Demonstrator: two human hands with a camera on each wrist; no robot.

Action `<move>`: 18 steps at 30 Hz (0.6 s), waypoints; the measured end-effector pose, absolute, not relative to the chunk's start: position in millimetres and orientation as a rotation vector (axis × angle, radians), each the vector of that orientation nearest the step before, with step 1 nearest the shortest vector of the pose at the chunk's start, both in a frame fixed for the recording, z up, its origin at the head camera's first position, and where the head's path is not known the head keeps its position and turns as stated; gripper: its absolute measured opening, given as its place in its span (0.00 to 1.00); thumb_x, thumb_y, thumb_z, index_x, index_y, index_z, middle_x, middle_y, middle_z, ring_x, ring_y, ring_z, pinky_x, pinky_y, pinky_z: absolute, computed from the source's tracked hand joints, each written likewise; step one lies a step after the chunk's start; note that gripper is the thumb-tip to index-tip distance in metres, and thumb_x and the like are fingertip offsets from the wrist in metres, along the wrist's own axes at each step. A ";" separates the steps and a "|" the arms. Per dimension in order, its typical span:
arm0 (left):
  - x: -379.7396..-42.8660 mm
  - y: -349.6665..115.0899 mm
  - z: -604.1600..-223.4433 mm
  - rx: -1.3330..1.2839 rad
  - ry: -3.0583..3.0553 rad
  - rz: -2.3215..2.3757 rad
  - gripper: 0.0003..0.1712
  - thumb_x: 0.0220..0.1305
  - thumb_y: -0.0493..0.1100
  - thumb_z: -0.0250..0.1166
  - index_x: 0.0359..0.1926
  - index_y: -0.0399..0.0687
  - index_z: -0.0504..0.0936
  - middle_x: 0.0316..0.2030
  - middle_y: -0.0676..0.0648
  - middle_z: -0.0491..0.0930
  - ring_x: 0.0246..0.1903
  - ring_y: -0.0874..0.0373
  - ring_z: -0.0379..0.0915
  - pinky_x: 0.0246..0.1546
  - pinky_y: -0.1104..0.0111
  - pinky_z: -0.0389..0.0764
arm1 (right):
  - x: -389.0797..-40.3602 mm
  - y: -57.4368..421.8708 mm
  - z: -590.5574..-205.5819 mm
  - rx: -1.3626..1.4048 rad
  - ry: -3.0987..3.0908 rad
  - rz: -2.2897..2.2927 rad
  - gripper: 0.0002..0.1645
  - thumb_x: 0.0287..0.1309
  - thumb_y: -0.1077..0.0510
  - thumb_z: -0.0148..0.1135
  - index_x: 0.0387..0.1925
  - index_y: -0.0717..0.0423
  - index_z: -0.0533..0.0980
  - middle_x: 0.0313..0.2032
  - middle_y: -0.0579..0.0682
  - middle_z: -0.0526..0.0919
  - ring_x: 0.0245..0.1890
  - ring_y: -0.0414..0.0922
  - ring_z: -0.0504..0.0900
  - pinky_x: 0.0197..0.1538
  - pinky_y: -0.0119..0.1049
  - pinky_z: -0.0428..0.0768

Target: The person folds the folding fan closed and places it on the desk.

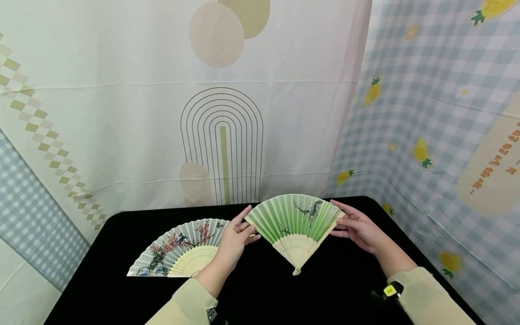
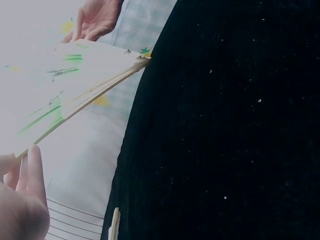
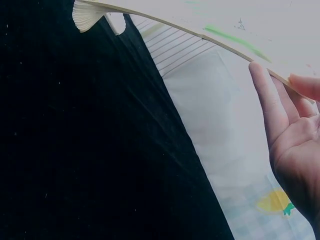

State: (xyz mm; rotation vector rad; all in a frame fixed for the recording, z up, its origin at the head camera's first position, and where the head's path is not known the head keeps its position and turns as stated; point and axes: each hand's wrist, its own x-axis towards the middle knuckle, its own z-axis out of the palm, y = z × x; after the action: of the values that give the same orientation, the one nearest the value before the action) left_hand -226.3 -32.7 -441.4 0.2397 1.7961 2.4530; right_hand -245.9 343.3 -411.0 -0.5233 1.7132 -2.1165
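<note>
A green folding fan (image 1: 290, 223), spread wide with dark branch painting and pale ribs, is held up between my two hands in the head view. My left hand (image 1: 232, 243) pinches its left outer rib near the top corner. On the opposite edge, my right hand (image 1: 359, 228) grips the right outer rib between thumb and fingers. The fan's pivot end points down toward me. Behind my left hand and forearm, a white folding fan (image 1: 178, 243) with pink blossoms and a bird lies spread on the table, its right part hidden. Both wrist views show the green fan washed out by light.
A black cloth covers the table (image 1: 325, 293). Behind it hangs a pale curtain (image 1: 134, 135) with arch and oval prints. To the right hangs a blue checked curtain (image 1: 406, 90) with pineapples, close to the table's edge.
</note>
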 end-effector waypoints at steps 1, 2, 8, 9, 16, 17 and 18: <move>-226.3 -32.6 -441.4 0.244 1.798 2.452 0.36 0.69 0.30 0.59 0.74 0.57 0.65 0.47 0.40 0.83 0.41 0.59 0.81 0.47 0.58 0.85 | -246.1 342.4 -411.1 -0.520 1.719 -2.113 0.35 0.74 0.69 0.46 0.77 0.46 0.56 0.58 0.48 0.80 0.54 0.50 0.82 0.56 0.52 0.78; -226.1 -32.4 -441.0 0.247 1.799 2.452 0.36 0.70 0.30 0.59 0.74 0.57 0.65 0.49 0.39 0.83 0.42 0.58 0.81 0.47 0.58 0.85 | -246.4 341.4 -411.1 -0.519 1.725 -2.107 0.36 0.74 0.69 0.46 0.77 0.47 0.54 0.58 0.48 0.80 0.54 0.50 0.82 0.56 0.52 0.79; -227.1 -31.6 -442.8 0.258 1.806 2.448 0.35 0.70 0.30 0.59 0.74 0.56 0.65 0.55 0.35 0.80 0.46 0.56 0.82 0.47 0.58 0.85 | -247.9 336.8 -411.0 -0.541 1.741 -2.070 0.34 0.74 0.68 0.45 0.76 0.43 0.59 0.58 0.48 0.80 0.53 0.49 0.83 0.57 0.53 0.78; -227.4 -31.6 -443.6 0.261 1.807 2.446 0.36 0.70 0.30 0.59 0.74 0.56 0.64 0.55 0.35 0.80 0.46 0.55 0.82 0.47 0.59 0.85 | -248.1 336.3 -411.0 -0.545 1.741 -2.067 0.33 0.74 0.68 0.45 0.75 0.42 0.60 0.58 0.48 0.80 0.53 0.49 0.83 0.57 0.54 0.78; -226.9 -30.7 -444.2 0.259 1.830 2.429 0.36 0.70 0.30 0.59 0.75 0.56 0.64 0.52 0.36 0.81 0.45 0.55 0.81 0.48 0.58 0.84 | -250.7 332.6 -410.7 -0.561 1.769 -2.038 0.36 0.74 0.68 0.46 0.78 0.52 0.50 0.58 0.46 0.80 0.53 0.49 0.83 0.54 0.49 0.82; -227.0 -30.5 -444.2 0.255 1.832 2.428 0.36 0.70 0.30 0.59 0.74 0.56 0.64 0.50 0.38 0.83 0.44 0.57 0.81 0.48 0.58 0.84 | -250.9 332.2 -410.5 -0.563 1.777 -2.032 0.37 0.74 0.68 0.46 0.78 0.53 0.50 0.58 0.46 0.81 0.53 0.49 0.83 0.54 0.49 0.82; -227.0 -30.2 -444.0 0.248 1.829 2.429 0.36 0.70 0.30 0.59 0.74 0.57 0.64 0.46 0.39 0.84 0.42 0.58 0.81 0.47 0.57 0.84 | -251.0 331.9 -410.3 -0.562 1.783 -2.028 0.37 0.74 0.68 0.47 0.78 0.53 0.49 0.58 0.46 0.81 0.53 0.49 0.83 0.54 0.49 0.82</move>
State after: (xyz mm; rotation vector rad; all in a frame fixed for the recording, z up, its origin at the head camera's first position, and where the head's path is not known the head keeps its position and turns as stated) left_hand -227.0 -30.2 -444.0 0.2476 1.8290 2.4288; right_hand -251.0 331.9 -410.3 -0.5624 1.7825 -2.0275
